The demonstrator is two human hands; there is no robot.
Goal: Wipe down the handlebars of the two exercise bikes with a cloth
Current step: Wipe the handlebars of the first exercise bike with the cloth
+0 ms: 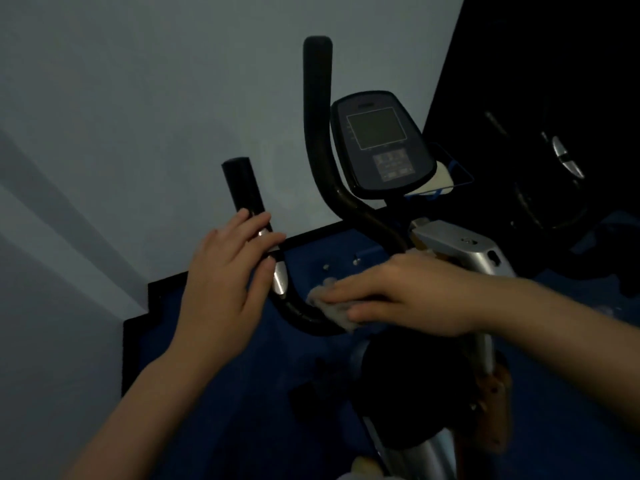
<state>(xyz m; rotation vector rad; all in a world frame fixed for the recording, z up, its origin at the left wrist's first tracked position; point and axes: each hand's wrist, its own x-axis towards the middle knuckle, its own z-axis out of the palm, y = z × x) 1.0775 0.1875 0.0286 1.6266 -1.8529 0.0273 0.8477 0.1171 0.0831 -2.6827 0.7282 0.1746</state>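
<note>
An exercise bike stands before me with black curved handlebars. My left hand (232, 271) wraps the near left handlebar grip (242, 185) just above its silver pulse sensor (280, 278). My right hand (391, 296) presses a small pale cloth (332, 308) onto the lower bend of that same bar (301, 315). The far handlebar (317, 109) rises upright beside the console (381, 143). The second bike (554, 174) shows only as a dark shape with silver sensors at the right.
A pale wall fills the left and top. Blue floor mats (214, 393) with a black border lie below. The bike's silver column (460, 247) and dark body sit under my right arm. A small blue wire holder (450, 174) is behind the console.
</note>
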